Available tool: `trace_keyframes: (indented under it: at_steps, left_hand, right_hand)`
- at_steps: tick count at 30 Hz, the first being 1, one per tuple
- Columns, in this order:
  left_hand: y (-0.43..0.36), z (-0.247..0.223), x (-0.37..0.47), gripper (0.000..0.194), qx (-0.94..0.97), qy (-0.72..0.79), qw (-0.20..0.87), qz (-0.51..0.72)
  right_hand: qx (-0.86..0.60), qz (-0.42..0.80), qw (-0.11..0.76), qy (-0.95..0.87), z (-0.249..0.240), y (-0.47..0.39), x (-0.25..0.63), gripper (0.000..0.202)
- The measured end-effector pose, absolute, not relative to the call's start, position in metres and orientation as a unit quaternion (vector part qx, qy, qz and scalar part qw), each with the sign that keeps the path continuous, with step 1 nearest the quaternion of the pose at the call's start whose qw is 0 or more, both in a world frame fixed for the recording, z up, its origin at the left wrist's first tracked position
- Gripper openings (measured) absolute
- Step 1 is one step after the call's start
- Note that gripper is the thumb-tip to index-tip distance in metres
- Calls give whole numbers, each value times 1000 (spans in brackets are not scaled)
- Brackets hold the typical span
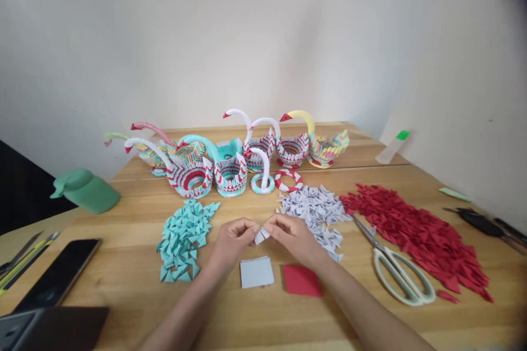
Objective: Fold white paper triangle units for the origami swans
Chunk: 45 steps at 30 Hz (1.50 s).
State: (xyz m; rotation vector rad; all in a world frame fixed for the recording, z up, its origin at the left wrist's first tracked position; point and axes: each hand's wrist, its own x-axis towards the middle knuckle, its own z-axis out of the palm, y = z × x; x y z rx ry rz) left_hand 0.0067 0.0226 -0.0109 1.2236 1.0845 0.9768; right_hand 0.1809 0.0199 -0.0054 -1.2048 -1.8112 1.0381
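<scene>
Between my two hands, above the middle of the table, is a small white piece of folded paper (262, 235). My left hand (235, 237) pinches its left side, and my right hand (290, 233) pinches its right side. Just below them on the wood lies a stack of white paper rectangles (257, 272). Beside it, partly under my right forearm, is a stack of red paper rectangles (302, 280). A heap of folded white paper triangles (315, 207) spreads behind my right hand. To the left of my left hand is a heap of turquoise paper triangles (184, 241).
Several paper swans (191, 178) stand at the back, with a red and white paper ring (288, 180) in front. Scissors (395, 269) and red paper triangles (415, 230) lie right. A phone (60, 273), a dark device (53, 329) and a green container (86, 191) are left.
</scene>
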Motion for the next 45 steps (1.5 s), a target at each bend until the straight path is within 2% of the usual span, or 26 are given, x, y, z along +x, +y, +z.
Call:
trace_keyframes:
  at_steps: [8,14,18,23,30,38,45]
  left_hand:
    - [22,-11,9,27,540,456,581,403]
    - [17,-13,13,23,598,448,538,391]
    - [14,-13,16,21,612,451,531,374]
    - [20,-17,10,24,555,460,554,417]
    - [23,-21,8,28,531,463,561,435]
    - [20,-22,10,25,552,452,564,416]
    - [18,-21,10,25,580,438,542,422]
  right_hand:
    - [-481,354,341,-726,-3,19,179,23]
    - [-495,303,369,-726,-2,18,180,17]
    - [-494,318,383,-713,-2,18,181,19]
    - [-458,357,421,-697,0,18,184,32]
    - [-479,376,379,-697,-3,20,179,20]
    - [-480,409,401,-664,-7,21,180,23]
    - [-466,385,376,-702,-8,20,181,23]
